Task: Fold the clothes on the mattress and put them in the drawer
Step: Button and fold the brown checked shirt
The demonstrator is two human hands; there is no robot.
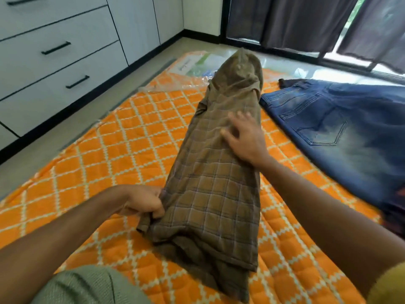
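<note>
A brown checked shirt [221, 172] lies folded into a long narrow strip down the middle of the orange quilted mattress [122, 145], collar end far from me. My left hand [144, 201] grips the shirt's near left edge, fingers curled into the cloth. My right hand [243, 137] rests flat on the shirt's middle with fingers spread. Blue jeans [341, 132] lie spread on the mattress to the right of the shirt.
White drawers with black handles [55, 48] line the wall on the left, all closed, across a strip of floor. Dark curtains [291, 23] hang over a glass door at the back. Clear plastic wrapping [197, 62] covers the mattress's far end.
</note>
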